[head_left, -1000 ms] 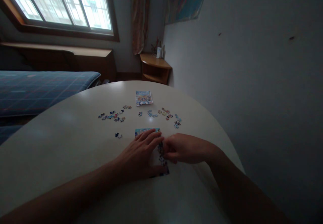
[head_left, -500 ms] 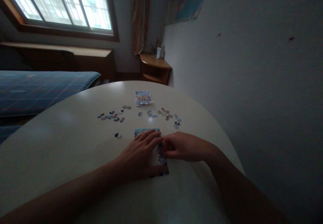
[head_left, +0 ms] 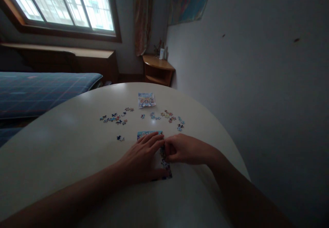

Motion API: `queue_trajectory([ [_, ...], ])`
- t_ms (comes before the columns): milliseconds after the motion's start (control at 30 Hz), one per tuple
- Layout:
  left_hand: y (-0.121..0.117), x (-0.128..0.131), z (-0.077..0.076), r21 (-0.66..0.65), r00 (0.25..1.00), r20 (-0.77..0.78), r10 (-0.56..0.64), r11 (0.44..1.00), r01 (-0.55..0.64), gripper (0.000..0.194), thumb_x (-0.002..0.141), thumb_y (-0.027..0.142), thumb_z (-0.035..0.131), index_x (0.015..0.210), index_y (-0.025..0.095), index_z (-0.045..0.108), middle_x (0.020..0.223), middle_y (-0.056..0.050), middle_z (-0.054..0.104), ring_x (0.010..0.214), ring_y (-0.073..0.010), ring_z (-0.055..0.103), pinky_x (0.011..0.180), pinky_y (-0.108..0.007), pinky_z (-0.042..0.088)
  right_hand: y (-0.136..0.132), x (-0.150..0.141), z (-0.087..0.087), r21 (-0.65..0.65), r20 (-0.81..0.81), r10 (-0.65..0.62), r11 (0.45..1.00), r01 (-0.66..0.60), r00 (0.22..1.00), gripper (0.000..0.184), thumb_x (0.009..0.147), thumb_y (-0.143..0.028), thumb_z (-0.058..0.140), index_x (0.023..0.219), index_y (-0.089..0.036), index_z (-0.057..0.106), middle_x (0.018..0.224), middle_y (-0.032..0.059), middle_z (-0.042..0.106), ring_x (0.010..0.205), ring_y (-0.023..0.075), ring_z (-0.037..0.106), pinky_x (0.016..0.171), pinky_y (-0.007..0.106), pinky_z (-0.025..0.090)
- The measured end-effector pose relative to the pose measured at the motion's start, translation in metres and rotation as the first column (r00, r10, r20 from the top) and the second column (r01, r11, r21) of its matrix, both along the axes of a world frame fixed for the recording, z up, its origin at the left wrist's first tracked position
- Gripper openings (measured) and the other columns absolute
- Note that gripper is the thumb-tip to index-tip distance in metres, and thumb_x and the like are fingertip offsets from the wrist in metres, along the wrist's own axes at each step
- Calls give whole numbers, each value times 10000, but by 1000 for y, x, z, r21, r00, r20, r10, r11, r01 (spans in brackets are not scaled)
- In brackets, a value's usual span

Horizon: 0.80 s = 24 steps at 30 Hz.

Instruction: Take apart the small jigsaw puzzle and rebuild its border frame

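Note:
A small jigsaw puzzle [head_left: 167,169] lies on the round white table, its frame and right-hand strip showing dark and coloured printing. My left hand [head_left: 144,156] rests across it with fingers stretched out and hides much of its left side. At the right edge of the puzzle, my right hand [head_left: 180,149] is curled closed, fingertips against the strip of pieces. Whatever those fingers pinch, if anything, is hidden. Two loose jigsaw pieces [head_left: 120,138] lie to the left of the puzzle.
Beyond the hands, loose pieces form a left group [head_left: 115,118], a middle group [head_left: 155,116] and a right group [head_left: 169,116]. A printed packet [head_left: 146,100] lies behind them on the table [head_left: 77,146]. A wall [head_left: 257,84] runs along the right; a plaid mattress [head_left: 46,92] is at left.
My right hand has shifted very slightly up and to the left along the puzzle's right edge. My left hand stays flat in place, and the loose pieces have not moved.

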<state>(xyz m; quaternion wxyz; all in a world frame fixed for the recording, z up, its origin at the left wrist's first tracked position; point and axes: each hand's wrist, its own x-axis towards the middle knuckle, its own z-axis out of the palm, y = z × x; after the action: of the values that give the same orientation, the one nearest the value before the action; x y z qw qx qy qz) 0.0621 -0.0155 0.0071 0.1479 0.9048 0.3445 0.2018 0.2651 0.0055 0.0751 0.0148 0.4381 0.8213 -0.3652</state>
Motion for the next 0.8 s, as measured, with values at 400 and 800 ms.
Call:
queue_trajectory([
  [400,1,0,1,-14,999,31,-11,1000,11,801,706,551,792,1374,243,474,1463,-109,515,1361,-351,447,1127,-539,363,3,-1,-5,-14,-38,-26,1000,26,999,110,671,-152,726,754,-167,656,709,-25,627,641,106,557,560,211,368],
  [800,0,1,3,-20,1000,25,-11,1000,12,661,758,523,755,1306,226,536,1461,-106,519,1369,-340,444,1145,-545,351,5,-2,-7,-87,-61,-63,995,57,996,92,665,-138,735,747,-153,698,670,-30,630,614,97,561,551,203,382],
])
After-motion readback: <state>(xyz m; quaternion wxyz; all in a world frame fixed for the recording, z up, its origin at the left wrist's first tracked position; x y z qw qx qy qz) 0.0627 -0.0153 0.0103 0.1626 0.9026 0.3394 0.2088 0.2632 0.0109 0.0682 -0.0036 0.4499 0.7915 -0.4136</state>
